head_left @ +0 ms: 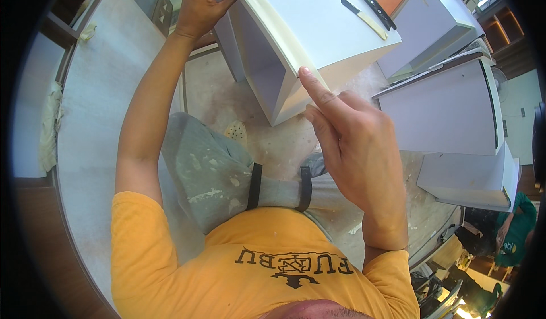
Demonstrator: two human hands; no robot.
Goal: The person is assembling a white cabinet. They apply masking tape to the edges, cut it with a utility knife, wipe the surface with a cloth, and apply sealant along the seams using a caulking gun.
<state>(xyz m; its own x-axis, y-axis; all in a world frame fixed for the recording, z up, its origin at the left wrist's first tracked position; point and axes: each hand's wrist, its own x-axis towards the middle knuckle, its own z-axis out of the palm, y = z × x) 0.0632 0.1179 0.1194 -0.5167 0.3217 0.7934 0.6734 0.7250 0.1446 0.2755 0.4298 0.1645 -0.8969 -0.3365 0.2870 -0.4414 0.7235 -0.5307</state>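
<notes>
A white box-shaped cabinet (330, 11) stands in front of me, its open side facing me and to the left. Along its near top edge runs a cream-coloured edging strip (273, 26). At the strip's far end my left hand (202, 11) is closed, with fingers over the edge and thumb below it. My right hand (361, 142) lays its outstretched index fingertip on the strip near the cabinet's front corner. Its thumb is apart, and the other fingers are partly hidden. On the cabinet top lie a flat blade with a cream handle (372, 25) and a long black tool (372, 0).
More white cabinets (449, 108) stand to the right, one with a dark-edged panel on top. A large pale panel (108, 148) runs along my left. At the lower right a person in green (515, 231) is near cluttered tools. The floor (213, 85) is dusty.
</notes>
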